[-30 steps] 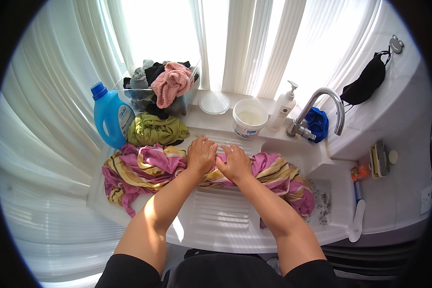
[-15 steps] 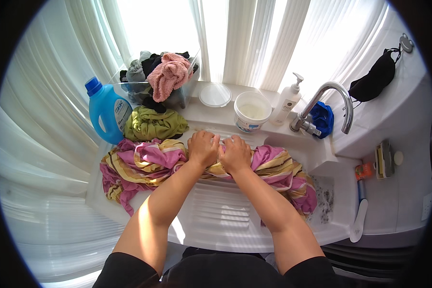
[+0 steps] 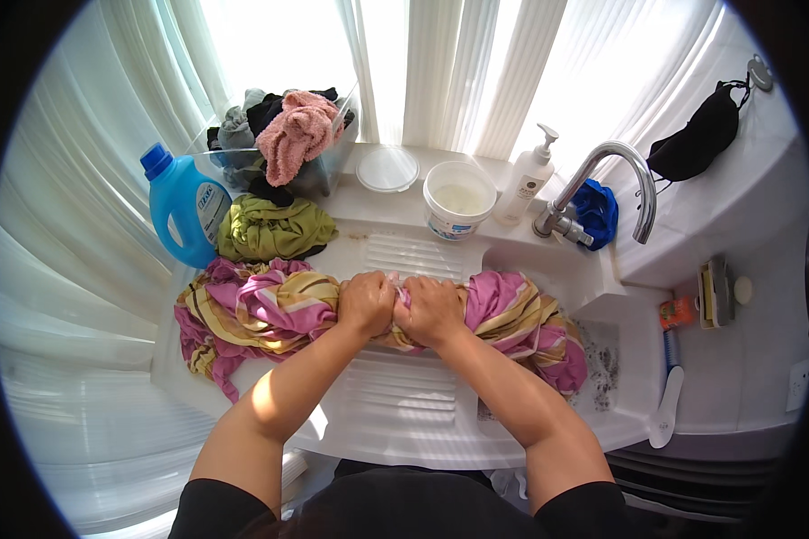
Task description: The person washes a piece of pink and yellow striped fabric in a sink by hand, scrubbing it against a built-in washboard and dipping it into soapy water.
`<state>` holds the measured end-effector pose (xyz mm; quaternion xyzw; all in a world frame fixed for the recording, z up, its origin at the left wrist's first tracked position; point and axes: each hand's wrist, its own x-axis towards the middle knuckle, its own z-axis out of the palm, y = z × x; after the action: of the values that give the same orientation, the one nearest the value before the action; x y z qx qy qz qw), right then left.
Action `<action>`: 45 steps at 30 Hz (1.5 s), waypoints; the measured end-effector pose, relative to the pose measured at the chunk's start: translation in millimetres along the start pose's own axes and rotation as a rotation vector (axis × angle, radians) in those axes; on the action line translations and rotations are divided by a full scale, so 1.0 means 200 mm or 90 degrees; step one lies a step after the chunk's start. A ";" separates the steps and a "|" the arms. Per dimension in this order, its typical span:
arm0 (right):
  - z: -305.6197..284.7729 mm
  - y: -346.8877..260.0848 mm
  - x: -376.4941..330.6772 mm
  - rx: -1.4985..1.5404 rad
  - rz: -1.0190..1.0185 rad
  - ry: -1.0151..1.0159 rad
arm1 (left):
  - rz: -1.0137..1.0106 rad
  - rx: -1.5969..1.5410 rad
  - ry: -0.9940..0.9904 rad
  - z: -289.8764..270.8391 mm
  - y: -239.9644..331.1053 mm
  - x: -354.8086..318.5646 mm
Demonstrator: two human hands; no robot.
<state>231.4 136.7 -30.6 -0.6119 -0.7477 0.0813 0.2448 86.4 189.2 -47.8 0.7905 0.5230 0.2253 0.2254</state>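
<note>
A long wet cloth (image 3: 265, 310), striped pink, yellow and white, stretches across the ribbed washboard part of a white laundry sink (image 3: 404, 395). Side by side at its middle, my left hand (image 3: 367, 304) and my right hand (image 3: 431, 310) are closed around it, knuckles up. Bunched folds spread out beyond each hand; the right end hangs toward the basin, where dark suds (image 3: 607, 368) show. What lies under my palms is hidden.
Behind the cloth are a green garment (image 3: 274, 228), blue detergent bottle (image 3: 185, 207), clear bin of clothes (image 3: 333, 162), round lid (image 3: 387, 170), white tub (image 3: 458, 202), pump bottle (image 3: 525, 184) and curved tap (image 3: 607, 180). A white-handled brush (image 3: 667, 409) lies on the right rim.
Both hands have come nearer to me and now wrap the cloth, where before they rested flatter at its far edge. The whole view has shifted slightly.
</note>
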 end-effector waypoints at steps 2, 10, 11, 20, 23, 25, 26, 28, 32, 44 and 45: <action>0.01 0.02 0.15 0.019 0.079 0.070 | 0.038 0.031 0.158 0.01 -0.05 0.23; -0.22 0.28 -0.24 0.058 -0.135 0.270 | 0.361 0.004 0.138 -0.25 -0.05 -0.12; -0.34 0.35 -0.31 0.033 -0.083 0.215 | 0.411 0.058 0.108 -0.31 -0.04 -0.19; -0.32 0.76 -0.51 -0.208 0.183 0.035 | 0.164 0.203 -0.087 -0.44 -0.03 -0.21; -0.63 0.59 -0.40 -0.219 0.119 0.096 | 0.124 0.153 -0.042 -0.69 -0.09 -0.25; -0.84 0.36 -0.33 -0.160 0.039 0.165 | 0.080 0.073 -0.046 -0.94 -0.19 -0.29; -0.89 0.18 -0.29 -0.095 0.002 0.199 | -0.007 0.198 -0.030 -1.05 -0.35 -0.31; -0.87 -0.09 -0.23 -0.003 -0.082 0.275 | -0.082 0.167 0.065 -1.22 -0.58 -0.38; -0.41 -0.33 -0.20 -0.020 -0.146 0.321 | -0.120 0.473 0.130 -1.14 -0.75 -0.35; -0.22 0.07 -0.04 -0.031 0.214 -0.158 | 0.041 0.141 -0.059 -0.27 0.05 -0.08; -0.21 0.07 -0.08 0.011 0.197 -0.276 | -0.073 0.036 -0.247 -0.24 0.02 -0.03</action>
<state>264.8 116.9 -4.2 -0.6849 -0.6797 0.2533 0.0691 58.7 188.4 -8.9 0.7941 0.5197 0.0409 0.3124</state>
